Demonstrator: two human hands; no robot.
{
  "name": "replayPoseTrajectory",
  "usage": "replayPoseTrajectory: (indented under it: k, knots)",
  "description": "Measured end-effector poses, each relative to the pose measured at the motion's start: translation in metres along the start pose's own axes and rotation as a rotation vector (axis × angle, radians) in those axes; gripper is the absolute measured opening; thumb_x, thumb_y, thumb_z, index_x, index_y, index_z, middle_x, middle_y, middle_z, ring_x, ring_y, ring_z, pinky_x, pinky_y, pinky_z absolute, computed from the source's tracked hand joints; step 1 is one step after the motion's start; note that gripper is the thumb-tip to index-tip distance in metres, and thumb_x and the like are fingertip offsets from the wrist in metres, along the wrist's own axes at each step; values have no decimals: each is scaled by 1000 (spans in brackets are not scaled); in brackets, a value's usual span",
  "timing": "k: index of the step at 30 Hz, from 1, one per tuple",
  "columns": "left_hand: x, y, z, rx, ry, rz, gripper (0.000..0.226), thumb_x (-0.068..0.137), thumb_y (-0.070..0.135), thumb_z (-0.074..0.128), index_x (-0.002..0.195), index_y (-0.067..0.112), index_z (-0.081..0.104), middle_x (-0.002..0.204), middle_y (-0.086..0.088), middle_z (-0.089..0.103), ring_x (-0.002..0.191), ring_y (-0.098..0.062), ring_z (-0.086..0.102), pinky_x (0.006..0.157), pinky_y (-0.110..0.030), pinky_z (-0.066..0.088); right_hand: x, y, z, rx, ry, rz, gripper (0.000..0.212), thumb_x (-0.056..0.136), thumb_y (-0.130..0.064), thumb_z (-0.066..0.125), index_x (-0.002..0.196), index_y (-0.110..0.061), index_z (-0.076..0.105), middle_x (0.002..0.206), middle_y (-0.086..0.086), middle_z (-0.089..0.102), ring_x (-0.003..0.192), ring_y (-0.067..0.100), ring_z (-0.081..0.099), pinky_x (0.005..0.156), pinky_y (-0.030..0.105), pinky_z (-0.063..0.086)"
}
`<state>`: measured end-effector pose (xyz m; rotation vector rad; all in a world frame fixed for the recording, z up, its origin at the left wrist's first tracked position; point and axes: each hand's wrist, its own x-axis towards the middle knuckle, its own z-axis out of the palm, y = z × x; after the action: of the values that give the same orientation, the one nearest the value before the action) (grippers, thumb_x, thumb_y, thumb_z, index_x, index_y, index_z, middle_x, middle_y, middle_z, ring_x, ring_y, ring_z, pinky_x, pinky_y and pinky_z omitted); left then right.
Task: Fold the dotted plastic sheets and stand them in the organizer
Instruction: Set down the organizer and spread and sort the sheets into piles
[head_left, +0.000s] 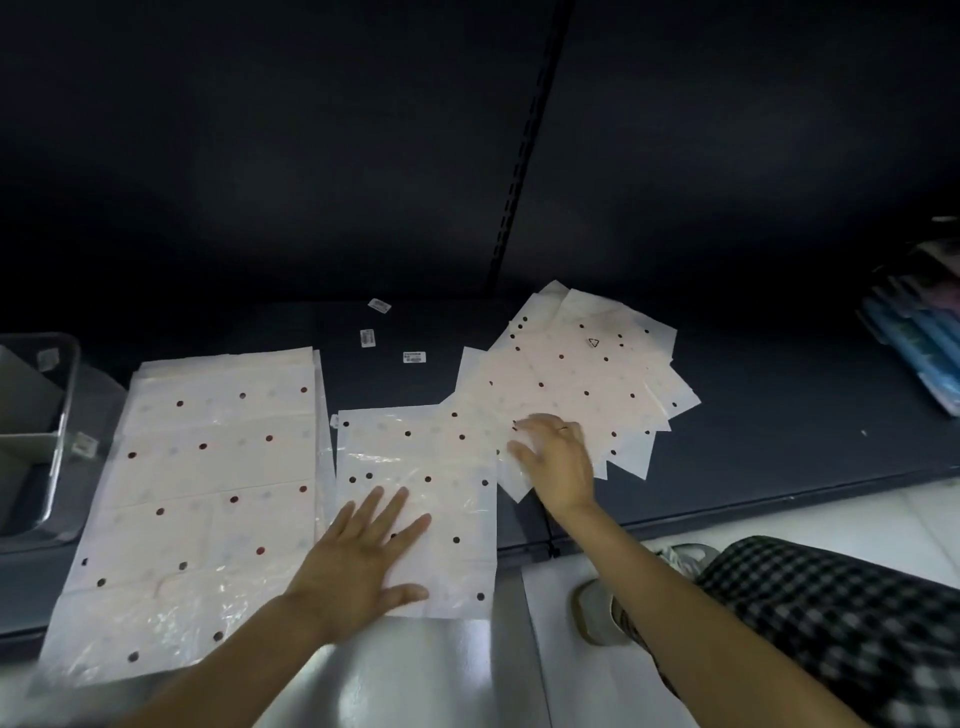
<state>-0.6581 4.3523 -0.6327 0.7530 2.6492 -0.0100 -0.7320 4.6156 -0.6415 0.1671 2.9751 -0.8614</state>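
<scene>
organizer (36, 431) cut off left, right hand (558, 462) blurred on sheets (582, 374)

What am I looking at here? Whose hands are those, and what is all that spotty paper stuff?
There is no machine here. A person wears a camera on their head, so you see their own two hands from above. The spotty things are thin plastic sheets with dots. The left hand presses flat on the middle sheet. The right hand rests on a messy fan of sheets. A long unfolded stack lies to the left, beside a grey organizer bin. Three small labels lie on the dark shelf. Neither hand holds anything.
</scene>
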Motion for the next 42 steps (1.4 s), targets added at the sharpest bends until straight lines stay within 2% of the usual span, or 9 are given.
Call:
replayPoseTrajectory:
  k: [2,7,13,19,24,29,31,35,42]
  knots:
    - [-4,6,-2,28,-17,-38,76,89,67,3,136,29,49,144,-11,43,129,-36,44,101,-47,42,2,18,-5,-193,-40,86,60,89,-42,58,141,-17,41,150,3,34,137,23,27,107,33,33]
    - [-3,11,-2,-24,-52,-57,74,92,63,5,134,24,52,141,-12,47,126,-37,47,106,-44,24,-1,33,-8,-31,90,125,27,94,-25,56,114,-10,67,130,5,59,125,22,47,98,33,42]
    - [10,7,5,-159,-78,-95,105,51,84,-29,145,40,-16,145,3,-35,142,-24,-24,116,-39,-12,4,16,-21,391,210,233,16,95,-14,54,98,-6,67,95,10,67,90,22,59,80,34,50]
    - [0,10,-16,-693,203,-97,64,81,68,37,139,55,13,148,29,13,142,2,11,112,-15,12,-1,-41,-21,681,237,145,10,96,-10,50,89,-8,57,79,-3,58,76,11,53,66,9,42]
    - [3,24,-42,-1083,323,-89,95,69,58,68,140,57,4,141,37,23,123,18,31,95,-7,31,-15,-108,-7,892,-48,308,10,94,-18,53,84,-15,52,82,1,57,91,28,61,87,50,51]
    - [5,8,-51,-1182,691,-297,73,87,2,63,137,44,31,99,19,63,82,6,61,71,-14,50,-26,-137,-4,1075,-395,117,15,96,-22,53,84,-14,57,85,3,67,80,18,69,80,32,58]
    - [-1,-11,-56,-1308,748,-419,56,88,1,61,134,27,43,85,-11,67,74,-19,63,71,-37,54,-20,-125,-2,954,-343,51,10,95,-21,54,87,-18,59,90,-2,68,85,12,67,79,23,54]
    - [-18,-70,-56,-1550,683,-611,36,88,5,62,122,11,50,94,-12,67,66,-13,67,55,-23,55,2,-63,-6,608,0,122,15,91,-12,58,105,-9,62,108,1,63,105,19,57,79,14,42]
    - [-36,-162,-45,-1085,513,-831,37,88,8,64,120,-3,50,70,-7,67,63,-5,64,60,-16,51,23,31,-11,-41,-33,180,63,90,-35,60,144,-15,36,151,2,33,140,22,22,110,34,30]
